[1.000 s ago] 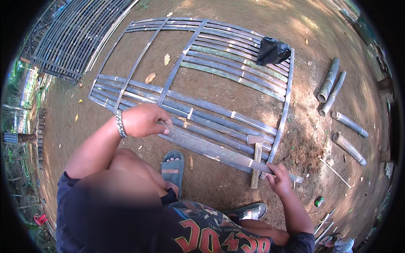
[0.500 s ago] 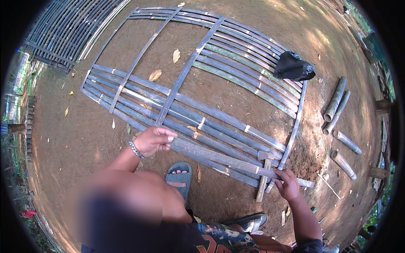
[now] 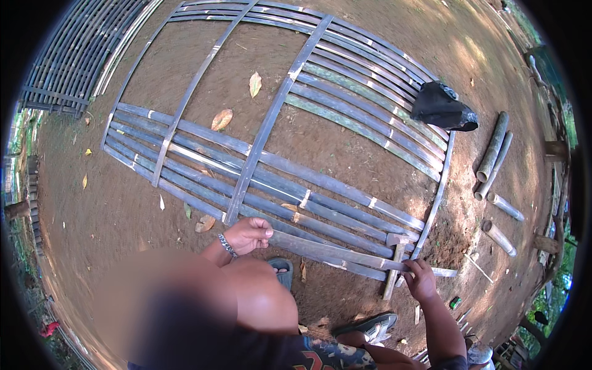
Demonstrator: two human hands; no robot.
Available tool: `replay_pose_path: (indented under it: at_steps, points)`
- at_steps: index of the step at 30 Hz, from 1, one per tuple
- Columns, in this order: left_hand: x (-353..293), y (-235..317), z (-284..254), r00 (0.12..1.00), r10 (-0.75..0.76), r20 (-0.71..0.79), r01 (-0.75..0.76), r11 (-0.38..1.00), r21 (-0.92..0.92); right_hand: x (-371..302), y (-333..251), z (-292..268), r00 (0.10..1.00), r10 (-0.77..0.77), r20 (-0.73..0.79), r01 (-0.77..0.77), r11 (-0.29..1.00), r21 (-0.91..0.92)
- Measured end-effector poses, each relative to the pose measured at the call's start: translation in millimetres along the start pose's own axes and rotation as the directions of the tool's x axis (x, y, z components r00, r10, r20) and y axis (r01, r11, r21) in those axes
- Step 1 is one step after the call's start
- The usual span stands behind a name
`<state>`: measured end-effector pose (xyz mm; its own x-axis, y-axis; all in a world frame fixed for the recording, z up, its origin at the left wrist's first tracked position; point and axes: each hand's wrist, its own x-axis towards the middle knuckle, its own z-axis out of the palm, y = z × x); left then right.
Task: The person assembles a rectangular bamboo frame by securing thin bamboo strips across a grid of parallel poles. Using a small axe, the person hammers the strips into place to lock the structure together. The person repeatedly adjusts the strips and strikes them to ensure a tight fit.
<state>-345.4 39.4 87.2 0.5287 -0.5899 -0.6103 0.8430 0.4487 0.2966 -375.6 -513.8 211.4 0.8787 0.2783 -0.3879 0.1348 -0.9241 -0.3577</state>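
Observation:
A long, flat bamboo slat (image 3: pixel 333 251) stretches between my two hands over the near edge of a bamboo lattice (image 3: pixel 250 161). At its left end, my left hand (image 3: pixel 248 235), with a chain bracelet on the wrist, pinches the tip between thumb and fingers. My right hand (image 3: pixel 420 280) has its fingers closed round the slat near its right end. Just left of that hand, a wooden-handled tool with a metal head, apparently a hammer (image 3: pixel 393 271), lies across the near slats. The held slat passes over its handle.
A black plastic bag (image 3: pixel 441 110) rests on the lattice's far right corner. Several cut bamboo tubes (image 3: pixel 493 151) lie on the dirt to the right. A finished-looking bamboo panel (image 3: pixel 68 55) is at the far left. My bent knee (image 3: pixel 265 293) and sandalled feet are close to the near edge.
My view has come lower and closer to the lattice, and my left knee now covers most of my left sandal. Both hands keep hold of the slat; the left has shifted right and nearer me.

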Motion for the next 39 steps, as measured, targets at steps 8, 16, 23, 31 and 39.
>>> replay_pose_path:
  at_steps: [8, 16, 23, 31, 39]
  points:
    - [47, 57, 34, 0.988, 0.158, 0.0, -0.158, 0.987, -0.01, 11, -13, -69, 0.987, 0.123, -0.102, -0.132, 0.988, -0.084]
    - [22, 51, 18, 0.932, 0.263, -0.251, 0.152, 0.345, 0.926, 65, 15, -67, 0.962, 0.191, -0.195, -0.204, 0.978, -0.045]
    - [40, 102, 16, 0.774, 0.612, -0.162, 0.035, 0.214, 0.976, 185, 34, -12, 0.947, 0.207, -0.247, -0.232, 0.97, -0.076]
    - [52, 92, -37, 0.375, 0.926, 0.044, 0.147, -0.106, 0.984, 254, 28, 6, 0.961, 0.122, -0.25, -0.136, 0.99, -0.041]
    - [58, 74, -43, 0.484, 0.875, -0.015, 0.29, -0.145, 0.946, 274, 24, 10, 0.969, 0.082, -0.234, -0.087, 0.996, -0.013]
